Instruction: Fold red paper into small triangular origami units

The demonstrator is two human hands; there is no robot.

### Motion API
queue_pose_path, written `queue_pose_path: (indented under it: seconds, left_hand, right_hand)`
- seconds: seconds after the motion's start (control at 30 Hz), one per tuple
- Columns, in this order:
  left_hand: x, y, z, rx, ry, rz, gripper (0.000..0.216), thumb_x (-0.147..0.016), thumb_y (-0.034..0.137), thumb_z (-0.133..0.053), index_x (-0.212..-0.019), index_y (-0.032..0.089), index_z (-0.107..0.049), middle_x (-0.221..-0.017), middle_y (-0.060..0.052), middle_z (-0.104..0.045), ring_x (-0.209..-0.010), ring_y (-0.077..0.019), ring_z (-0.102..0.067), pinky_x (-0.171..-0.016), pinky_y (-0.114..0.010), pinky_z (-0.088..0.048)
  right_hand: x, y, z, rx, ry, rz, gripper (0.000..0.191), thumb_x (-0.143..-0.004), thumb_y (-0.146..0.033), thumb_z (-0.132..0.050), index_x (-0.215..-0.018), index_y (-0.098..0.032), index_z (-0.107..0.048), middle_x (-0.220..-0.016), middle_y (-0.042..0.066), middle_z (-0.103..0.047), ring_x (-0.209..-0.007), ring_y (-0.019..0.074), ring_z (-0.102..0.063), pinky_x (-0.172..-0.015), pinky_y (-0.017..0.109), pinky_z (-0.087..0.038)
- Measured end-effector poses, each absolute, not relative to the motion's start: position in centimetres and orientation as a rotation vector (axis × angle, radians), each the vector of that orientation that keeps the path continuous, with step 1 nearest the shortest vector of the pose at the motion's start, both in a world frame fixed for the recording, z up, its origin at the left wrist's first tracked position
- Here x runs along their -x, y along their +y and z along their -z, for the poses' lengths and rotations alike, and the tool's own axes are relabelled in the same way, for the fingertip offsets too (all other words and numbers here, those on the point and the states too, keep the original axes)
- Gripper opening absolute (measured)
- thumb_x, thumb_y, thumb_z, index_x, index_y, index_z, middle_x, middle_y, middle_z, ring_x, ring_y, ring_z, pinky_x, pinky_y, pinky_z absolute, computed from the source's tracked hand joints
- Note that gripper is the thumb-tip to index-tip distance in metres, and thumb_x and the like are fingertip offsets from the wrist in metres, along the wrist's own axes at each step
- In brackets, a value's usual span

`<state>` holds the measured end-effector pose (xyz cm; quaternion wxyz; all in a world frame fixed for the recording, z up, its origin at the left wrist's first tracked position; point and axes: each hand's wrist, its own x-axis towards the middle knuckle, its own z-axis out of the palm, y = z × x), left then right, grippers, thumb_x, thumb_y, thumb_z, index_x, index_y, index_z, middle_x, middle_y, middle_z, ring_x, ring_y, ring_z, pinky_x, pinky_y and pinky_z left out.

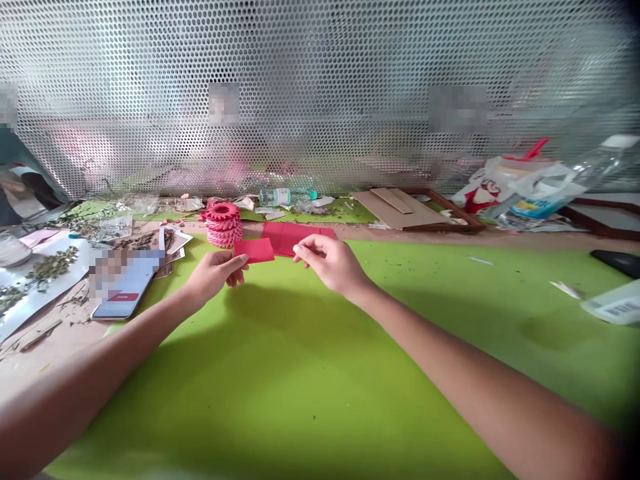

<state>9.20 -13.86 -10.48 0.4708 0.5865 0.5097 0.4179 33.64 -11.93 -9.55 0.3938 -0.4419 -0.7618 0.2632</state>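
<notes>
My left hand [216,272] pinches a small red rectangle of paper [257,250] between thumb and fingers, holding it above the green mat [310,373]. To its right, the thumb and fingertips of my right hand [334,262] are pressed together. Whether anything thin lies between them I cannot make out. Behind both hands, more red paper [284,235] lies flat on the mat, partly covered by the held piece and my right hand. A stack of red, frilled paper rings [224,230] stands just beyond my left hand.
A phone [125,293] lies at left beside dried plant bits [57,267] and paper scraps. Along the perforated metal screen [320,80] are a plastic bottle [283,197], cardboard [395,210] and plastic bags [520,190]. A dark object [617,262] sits at right.
</notes>
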Motion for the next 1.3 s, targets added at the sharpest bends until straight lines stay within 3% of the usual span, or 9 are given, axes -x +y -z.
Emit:
queue_pose_path:
  seconds: [0.13, 0.27, 0.6, 0.7, 0.8, 0.9, 1.3]
  left_hand:
    - [-10.4, -15.0, 10.8, -1.408, 1.153, -0.939, 0.043, -0.075, 0.056, -0.067, -0.068, 0.015, -0.060, -0.054, -0.002, -0.062, -0.047, -0.0116, -0.054, -0.050, -0.024, -0.043]
    - [-11.4, -16.2, 10.6, -1.418, 1.058, -0.843, 0.045, -0.075, 0.060, -0.066, -0.071, 0.015, -0.061, -0.054, -0.002, -0.063, -0.049, -0.0128, -0.056, -0.052, -0.025, -0.045]
    - [-10.4, -15.6, 10.3, -1.622, 1.198, -0.894, 0.046, -0.090, 0.054, -0.047, -0.061, 0.018, -0.049, -0.049, 0.003, -0.047, -0.045, -0.0100, -0.041, -0.049, -0.024, -0.033]
    - [-10.3, -15.9, 10.3, -1.865, 1.322, -0.999, 0.034, -0.093, 0.046, -0.046, -0.077, 0.018, -0.054, -0.060, 0.002, -0.051, -0.053, -0.0115, -0.045, -0.052, -0.024, -0.035]
    - [-10.2, -16.1, 10.3, -2.299, 1.328, -1.131, 0.024, -0.091, 0.038, -0.054, -0.104, 0.017, -0.058, -0.085, -0.004, -0.060, -0.075, -0.0169, -0.056, -0.064, -0.028, -0.043]
    - [-10.2, -16.2, 10.5, -2.623, 1.224, -1.102, 0.020, -0.091, 0.030, -0.055, -0.105, 0.019, -0.063, -0.100, -0.008, -0.063, -0.093, -0.0219, -0.059, -0.081, -0.034, -0.045]
    - [-10.9, -16.1, 11.6, -2.683, 1.109, -1.180, 0.013, -0.090, 0.018, -0.055, -0.087, 0.018, -0.067, -0.080, -0.002, -0.068, -0.075, -0.0168, -0.059, -0.074, -0.031, -0.042]
  right_hand:
    - [-33.2, -13.5, 9.2, 0.783, -2.258, -0.052, 0.024, -0.087, -0.036, -0.067, -0.107, -0.021, -0.067, -0.107, 0.008, -0.074, -0.101, 0.0255, -0.065, -0.089, 0.043, -0.050]
    - [-33.1, -14.4, 9.2, 0.561, -2.450, 0.162, 0.016, -0.094, -0.022, -0.059, -0.105, -0.023, -0.070, -0.098, 0.003, -0.077, -0.095, 0.0215, -0.067, -0.084, 0.040, -0.046]
    - [-32.7, -14.0, 9.7, 0.624, -2.359, 0.167, 0.018, -0.097, -0.020, -0.053, -0.099, -0.020, -0.072, -0.087, 0.006, -0.076, -0.081, 0.0203, -0.068, -0.077, 0.036, -0.050]
    - [-32.7, -14.1, 9.9, 0.624, -2.364, 0.156, 0.018, -0.098, -0.020, -0.052, -0.102, -0.020, -0.070, -0.089, 0.007, -0.075, -0.083, 0.0200, -0.067, -0.076, 0.034, -0.052]
    - [-32.6, -14.1, 10.0, 0.607, -2.361, 0.183, 0.015, -0.097, -0.019, -0.053, -0.100, -0.019, -0.068, -0.087, 0.007, -0.074, -0.081, 0.0196, -0.067, -0.072, 0.032, -0.053]
    - [-32.6, -14.1, 10.3, 0.574, -2.368, 0.178, 0.011, -0.096, -0.018, -0.056, -0.099, -0.018, -0.066, -0.087, 0.006, -0.074, -0.080, 0.0192, -0.067, -0.069, 0.031, -0.053]
    - [-32.0, -14.8, 10.5, 0.678, -2.338, 0.063, 0.009, -0.093, -0.023, -0.060, -0.092, -0.016, -0.066, -0.081, 0.007, -0.073, -0.076, 0.0188, -0.066, -0.067, 0.030, -0.053]
